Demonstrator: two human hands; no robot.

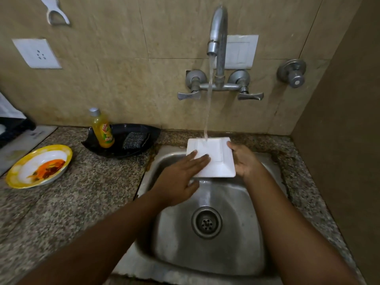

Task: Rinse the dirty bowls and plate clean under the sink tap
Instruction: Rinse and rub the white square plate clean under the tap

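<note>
A square white plate is held over the steel sink, and water from the wall tap falls on its far edge. My right hand grips the plate's right edge. With straight fingers, my left hand lies flat on the plate's near left part. A yellow-rimmed bowl smeared with orange food sits on the granite counter at the left.
A black tray behind the sink's left corner holds a yellow dish-soap bottle and a steel scrubber. Two tap handles stick out of the tiled wall. A brown side wall closes the right.
</note>
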